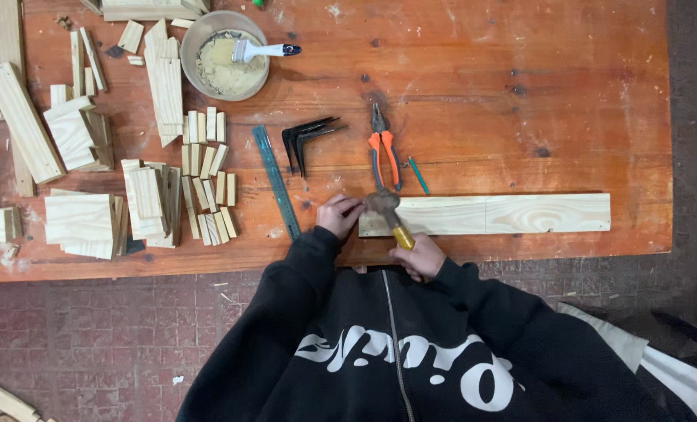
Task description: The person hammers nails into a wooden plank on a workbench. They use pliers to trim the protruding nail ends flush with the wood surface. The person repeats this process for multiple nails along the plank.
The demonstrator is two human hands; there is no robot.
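While the right hand (420, 256) was closed around the yellow handle of a hammer (388, 212), the hammer's dark head sat over the near-left end of a long pale wooden plank (512, 213), directly beside the left hand (338, 215). The left hand rested at that same plank end with its fingers curled; whether they pinched a nail could not be determined. Both hands were close together, separated only by the hammer. The plank extended away to the right of the hands across an orange-brown wooden table (520, 94). Just beyond the hammer head lay orange-handled pliers (383, 152) and a small green pencil (419, 175). Beyond the left hand lay black angle brackets (305, 141) and, to its left, a blue-green ruler (277, 181). Further left stood stacks of small cut wood blocks (141, 184). Far beyond the left hand sat a bowl of pale glue (225, 55) with a brush (259, 51) resting in it.
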